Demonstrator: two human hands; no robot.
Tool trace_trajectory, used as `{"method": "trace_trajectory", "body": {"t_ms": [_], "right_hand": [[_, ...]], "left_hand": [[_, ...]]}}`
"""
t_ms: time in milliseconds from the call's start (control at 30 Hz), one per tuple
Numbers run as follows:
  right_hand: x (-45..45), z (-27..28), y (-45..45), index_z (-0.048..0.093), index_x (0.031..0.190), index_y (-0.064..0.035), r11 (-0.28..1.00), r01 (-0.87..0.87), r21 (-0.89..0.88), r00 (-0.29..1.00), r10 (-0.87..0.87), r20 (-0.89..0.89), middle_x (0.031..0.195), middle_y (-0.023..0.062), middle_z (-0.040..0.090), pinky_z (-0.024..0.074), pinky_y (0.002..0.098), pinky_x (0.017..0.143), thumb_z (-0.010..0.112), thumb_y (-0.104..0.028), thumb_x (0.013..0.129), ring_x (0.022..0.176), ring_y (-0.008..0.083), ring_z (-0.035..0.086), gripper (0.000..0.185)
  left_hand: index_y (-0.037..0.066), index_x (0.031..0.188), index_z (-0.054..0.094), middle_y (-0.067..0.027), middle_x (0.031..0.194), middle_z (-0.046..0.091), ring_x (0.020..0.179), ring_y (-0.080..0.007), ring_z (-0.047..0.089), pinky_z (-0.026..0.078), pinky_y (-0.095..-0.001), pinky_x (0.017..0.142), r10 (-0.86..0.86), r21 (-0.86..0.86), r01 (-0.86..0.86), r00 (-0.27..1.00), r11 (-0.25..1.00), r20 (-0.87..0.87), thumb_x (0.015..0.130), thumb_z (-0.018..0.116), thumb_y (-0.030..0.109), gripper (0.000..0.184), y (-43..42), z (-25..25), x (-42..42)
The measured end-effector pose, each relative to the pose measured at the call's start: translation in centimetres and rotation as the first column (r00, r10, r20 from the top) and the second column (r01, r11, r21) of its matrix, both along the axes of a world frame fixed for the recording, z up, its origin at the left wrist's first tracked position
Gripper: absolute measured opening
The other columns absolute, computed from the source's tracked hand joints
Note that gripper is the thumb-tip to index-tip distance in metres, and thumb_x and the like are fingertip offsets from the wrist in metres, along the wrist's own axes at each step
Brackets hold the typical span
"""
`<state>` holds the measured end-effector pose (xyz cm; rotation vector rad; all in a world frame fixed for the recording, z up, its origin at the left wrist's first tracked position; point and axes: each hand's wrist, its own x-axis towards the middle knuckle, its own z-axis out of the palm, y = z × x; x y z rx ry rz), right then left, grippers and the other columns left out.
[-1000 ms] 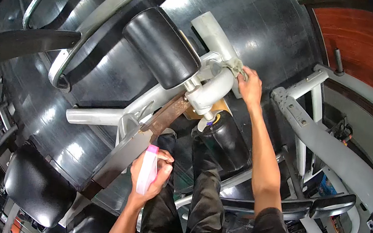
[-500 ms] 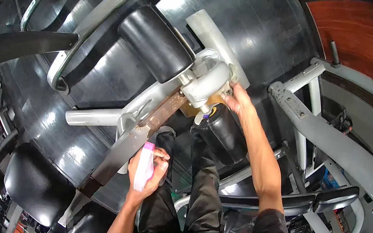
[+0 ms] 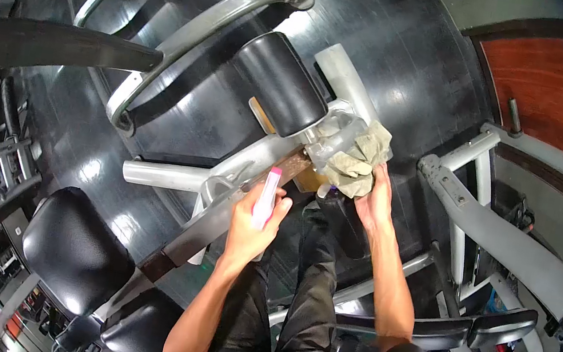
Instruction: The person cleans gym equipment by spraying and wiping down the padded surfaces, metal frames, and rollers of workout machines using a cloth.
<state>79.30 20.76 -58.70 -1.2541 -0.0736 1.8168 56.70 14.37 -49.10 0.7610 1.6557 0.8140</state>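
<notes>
My left hand (image 3: 254, 223) is wrapped round a bottle with a pink and white top (image 3: 267, 199), beside the dark lever bar (image 3: 203, 230) of the machine. A crumpled pale green cloth (image 3: 359, 162) is gripped in my right hand (image 3: 375, 200), whose fingers are partly behind it. The cloth lies against the curved light-grey metal joint (image 3: 332, 132) and hides part of it. Up and left of the joint is a black padded roller (image 3: 281, 84). A second dark roller (image 3: 346, 223) sits below the cloth, partly covered.
Light-grey frame tubes (image 3: 160, 174) rest on the dark floor (image 3: 93, 153). A curved grey handle bar (image 3: 197, 34) rises at the upper left. Black seat pads (image 3: 78, 251) stand at the lower left. On the right are a thick grey beam (image 3: 501, 233) and black pads (image 3: 504, 328).
My right hand has turned and the cloth now shows spread and bunched over the joint. My left hand, still holding the bottle, appears higher and further right. The whole view has also shifted.
</notes>
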Motion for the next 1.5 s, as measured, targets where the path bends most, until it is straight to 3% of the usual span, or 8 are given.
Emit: {"method": "trace_trajectory", "body": {"t_ms": [567, 700, 767, 867, 1100, 1167, 1433, 1500], "right_hand": [[-5.6, 3.0, 1.9, 0.043, 0.135, -0.0045, 0.988, -0.006, 0.156, 0.963, -0.036, 0.267, 0.131, 0.0096, 0.053, 0.0446, 0.0374, 0.098, 0.059, -0.020, 0.098, 0.118, 0.0199, 0.053, 0.044], [-10.5, 3.0, 4.5, 0.059, 0.114, -0.0038, 0.884, -0.294, 0.364, 0.608, -0.121, 0.784, 0.118, 0.0074, 0.060, 0.0453, 0.0324, 0.092, 0.058, -0.009, 0.095, 0.110, 0.0182, 0.056, 0.020], [-11.7, 0.8, 5.5, 0.063, 0.115, -0.0099, 0.572, -0.656, 0.493, 0.251, -0.450, 0.857, 0.120, 0.0104, 0.059, 0.0465, 0.0358, 0.092, 0.065, -0.002, 0.084, 0.110, 0.0260, 0.058, 0.033], [-11.7, -1.1, 6.2, 0.064, 0.120, -0.0279, 0.136, -0.991, 0.017, -0.047, -0.450, 0.892, 0.129, 0.0065, 0.055, 0.0411, 0.0402, 0.097, 0.074, -0.005, 0.065, 0.123, 0.0289, 0.049, 0.060], [-16.6, -0.7, 11.6, 0.066, 0.115, -0.0260, 0.191, -0.981, -0.029, -0.112, -0.442, 0.890, 0.120, 0.0060, 0.058, 0.0431, 0.0411, 0.093, 0.068, -0.001, 0.069, 0.114, 0.0294, 0.052, 0.052], [-19.2, -1.2, 14.3, 0.068, 0.114, -0.0252, 0.213, -0.975, 0.065, -0.050, -0.492, 0.869, 0.119, 0.0066, 0.058, 0.0447, 0.0413, 0.091, 0.065, -0.003, 0.073, 0.112, 0.0299, 0.053, 0.046], [-18.6, -0.6, 12.7, 0.070, 0.108, -0.0226, 0.293, -0.954, 0.057, -0.078, -0.431, 0.899, 0.116, 0.0063, 0.061, 0.0439, 0.0421, 0.092, 0.065, 0.000, 0.071, 0.107, 0.0304, 0.054, 0.043], [-14.7, -0.4, 9.2, 0.070, 0.109, -0.0232, 0.315, -0.948, 0.036, -0.091, -0.380, 0.921, 0.118, 0.0062, 0.060, 0.0443, 0.0426, 0.093, 0.067, 0.003, 0.066, 0.106, 0.0309, 0.054, 0.050]], "left_hand": [[0.004, 0.092, 0.062, 0.0007, 0.067, 0.056, 0.059, -0.0051, 0.049, 0.040, -0.0250, 0.052, 0.058, 0.040, -0.057, 0.997, 0.998, -0.049, 0.089, 0.070, 0.018, 0.015, 4.3, -0.6, -5.9], [0.005, 0.096, 0.062, 0.0020, 0.069, 0.056, 0.063, -0.0061, 0.049, 0.042, -0.0248, 0.058, -0.009, -0.027, 0.012, 0.993, 1.000, 0.116, 0.090, 0.068, 0.011, 0.010, 5.2, 1.7, -9.2], [0.003, 0.107, 0.061, -0.0031, 0.091, 0.063, 0.060, -0.0063, 0.056, 0.046, -0.0229, 0.053, -0.215, 0.110, 0.214, 0.977, 0.971, 0.004, 0.090, 0.068, 0.009, 0.019, 5.0, 1.4, -11.6], [0.004, 0.107, 0.061, -0.0030, 0.096, 0.063, 0.061, -0.0057, 0.055, 0.045, -0.0223, 0.054, -0.300, 0.112, 0.297, 0.954, 0.948, 0.006, 0.091, 0.067, 0.008, 0.018, 5.0, 1.6, -14.2], [0.004, 0.099, 0.063, -0.0051, 0.085, 0.065, 0.076, -0.0124, 0.063, 0.050, -0.0280, 0.072, -0.230, -0.056, 0.233, 0.972, 0.971, 0.048, 0.089, 0.068, 0.010, 0.013, 5.0, -1.4, -16.9], [0.004, 0.099, 0.063, -0.0042, 0.086, 0.065, 0.076, -0.0113, 0.062, 0.050, -0.0277, 0.070, -0.310, 0.130, 0.309, 0.951, 0.942, -0.014, 0.089, 0.068, 0.009, 0.012, 5.3, -2.4, -16.2], [0.004, 0.098, 0.063, -0.0025, 0.081, 0.065, 0.073, -0.0093, 0.059, 0.048, -0.0269, 0.067, -0.267, 0.103, 0.264, 0.963, 0.959, 0.023, 0.088, 0.067, 0.006, 0.010, 5.2, -3.9, -16.6], [0.004, 0.105, 0.061, -0.0027, 0.089, 0.064, 0.056, -0.0060, 0.056, 0.045, -0.0230, 0.050, -0.279, 0.156, 0.271, 0.960, 0.950, 0.034, 0.090, 0.065, 0.005, 0.015, 5.0, -4.7, -17.2]]}}
